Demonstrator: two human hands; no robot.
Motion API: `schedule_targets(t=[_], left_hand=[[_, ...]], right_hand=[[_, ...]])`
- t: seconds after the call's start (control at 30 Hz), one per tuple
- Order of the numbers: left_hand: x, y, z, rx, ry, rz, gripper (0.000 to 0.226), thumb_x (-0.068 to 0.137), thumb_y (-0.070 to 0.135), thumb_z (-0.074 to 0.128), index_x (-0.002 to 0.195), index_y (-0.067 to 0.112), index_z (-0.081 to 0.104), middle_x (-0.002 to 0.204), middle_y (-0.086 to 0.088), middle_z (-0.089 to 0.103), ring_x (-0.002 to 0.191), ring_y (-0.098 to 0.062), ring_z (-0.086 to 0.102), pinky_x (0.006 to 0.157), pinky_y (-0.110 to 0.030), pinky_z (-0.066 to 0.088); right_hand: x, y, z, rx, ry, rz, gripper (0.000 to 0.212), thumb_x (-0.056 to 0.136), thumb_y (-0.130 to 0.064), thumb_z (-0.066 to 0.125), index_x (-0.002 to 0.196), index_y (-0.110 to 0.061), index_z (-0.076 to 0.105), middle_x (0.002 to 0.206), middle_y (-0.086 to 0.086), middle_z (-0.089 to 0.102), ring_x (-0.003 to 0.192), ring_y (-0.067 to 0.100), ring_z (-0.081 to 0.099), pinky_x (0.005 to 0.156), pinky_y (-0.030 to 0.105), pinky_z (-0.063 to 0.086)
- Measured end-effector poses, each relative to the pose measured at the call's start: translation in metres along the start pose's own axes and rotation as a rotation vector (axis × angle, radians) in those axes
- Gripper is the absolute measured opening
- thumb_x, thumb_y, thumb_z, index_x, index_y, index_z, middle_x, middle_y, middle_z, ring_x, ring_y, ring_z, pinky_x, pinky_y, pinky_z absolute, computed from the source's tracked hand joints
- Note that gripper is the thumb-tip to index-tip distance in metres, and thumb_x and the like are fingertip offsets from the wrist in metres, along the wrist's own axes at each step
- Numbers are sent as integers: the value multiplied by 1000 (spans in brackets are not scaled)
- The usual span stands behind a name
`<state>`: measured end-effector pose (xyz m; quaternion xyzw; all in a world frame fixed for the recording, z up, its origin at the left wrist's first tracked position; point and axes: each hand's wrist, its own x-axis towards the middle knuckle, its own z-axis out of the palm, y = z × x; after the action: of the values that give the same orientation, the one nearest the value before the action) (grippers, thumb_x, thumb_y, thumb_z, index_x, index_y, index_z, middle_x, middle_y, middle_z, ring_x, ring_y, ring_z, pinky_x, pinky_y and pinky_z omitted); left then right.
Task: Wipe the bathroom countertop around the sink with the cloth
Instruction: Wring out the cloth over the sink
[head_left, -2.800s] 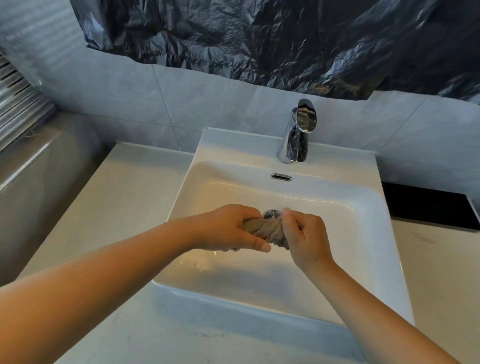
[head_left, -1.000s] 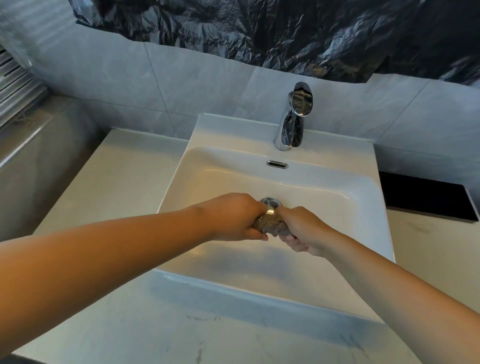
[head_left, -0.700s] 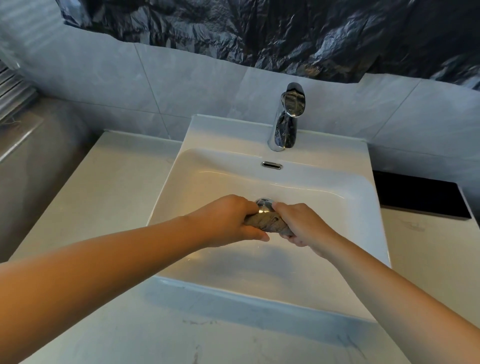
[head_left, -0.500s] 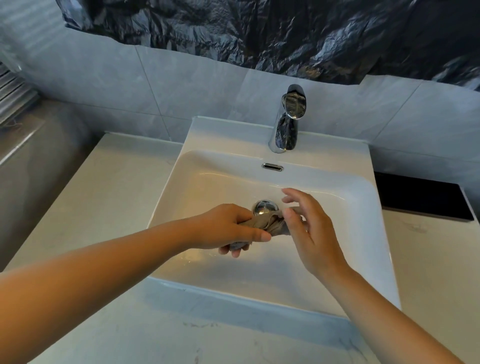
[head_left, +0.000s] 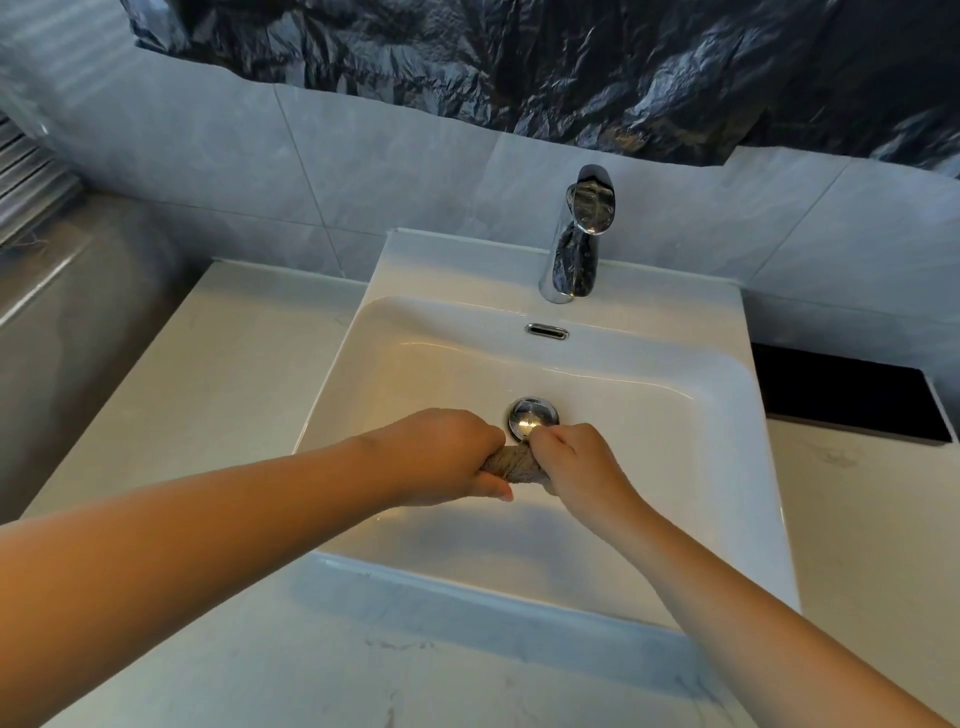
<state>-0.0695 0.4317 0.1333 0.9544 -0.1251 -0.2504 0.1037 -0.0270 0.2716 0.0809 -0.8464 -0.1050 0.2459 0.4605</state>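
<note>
Looking down through the head camera, I see the cloth (head_left: 517, 467) twisted into a tight grey-brown rope and stretched between my two grips above the basin. The left grip (head_left: 447, 457) has its fingers curled fully round the cloth's left end, with the thumb lying along the near side. The right grip (head_left: 576, 462) is closed just as tightly round the right end, knuckles up. Only a short stretch of cloth shows between the two fists, which nearly touch.

Both forearms are bare. The left reaches in from the lower left and the right from the lower right, and they meet over the middle of the bowl. The cloth sits just on the near side of the chrome drain stopper (head_left: 532, 415). I cannot tell whether it touches the porcelain below.

The white rectangular sink (head_left: 467, 270) stands on the pale marbled desk (head_left: 218, 395), which runs along its left, near and right sides. Inside the bowl I see the stopper and, on the back wall, a chrome overflow slot (head_left: 546, 331). A chrome faucet (head_left: 576, 244) stands on the sink's back ledge, right of centre.

Grey wall tiles (head_left: 363, 171) rise behind, with crinkled black plastic sheeting (head_left: 571, 67) across their top. A flat black panel (head_left: 841, 395) lies on the desk to the right of the sink.
</note>
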Motion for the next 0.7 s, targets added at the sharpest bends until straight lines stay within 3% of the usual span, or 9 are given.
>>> schedule_targets(t=[0.1,0.17,0.37,0.43,0.53,0.63,0.7], left_hand=[[8,0,7,187,31,59,38,95,52,42,103,16,53,67,9,39,67,-15,43,62,-27,31],[12,1,6,249,48,104,40,96,51,40,109,15,53,73,6,45,68,-16,43,63,-27,30],[21,-4,-3,253,112,162,42,95,52,41,113,16,52,86,-1,62,66,-15,45,62,-25,31],[21,-3,0,236,128,137,43,95,52,42,115,15,52,89,-3,64,68,-15,45,63,-25,31],[20,0,1,125,134,19,42,92,56,45,103,17,51,72,5,49,66,-17,45,60,-27,31],[11,7,6,-246,155,-108,32,86,56,55,83,25,48,66,7,48,61,-14,48,52,-25,34],[2,10,13,-508,206,-169,25,86,51,60,85,26,56,73,2,58,61,-14,57,53,-28,48]], right_hand=[[6,-7,-6,18,-187,289,30,87,-20,41,60,-10,49,48,1,32,38,12,25,39,19,18],[8,-12,-11,44,-290,425,35,89,-27,38,65,-8,54,46,0,31,37,12,21,41,18,15],[16,-18,-25,131,-438,589,35,91,-33,36,66,-13,51,46,-4,27,37,8,17,39,18,13],[15,-16,-27,155,-394,542,34,92,-30,34,69,-11,51,46,-2,30,37,9,18,40,18,14],[11,-14,-28,100,-219,294,28,92,-24,37,72,-9,51,50,3,40,39,13,29,43,21,23],[3,-10,-31,12,-35,35,30,96,-26,43,72,-12,56,58,2,54,48,13,44,51,24,37],[-4,-7,-34,75,24,-11,18,96,-29,48,88,-17,59,70,0,62,53,13,53,50,18,42]])
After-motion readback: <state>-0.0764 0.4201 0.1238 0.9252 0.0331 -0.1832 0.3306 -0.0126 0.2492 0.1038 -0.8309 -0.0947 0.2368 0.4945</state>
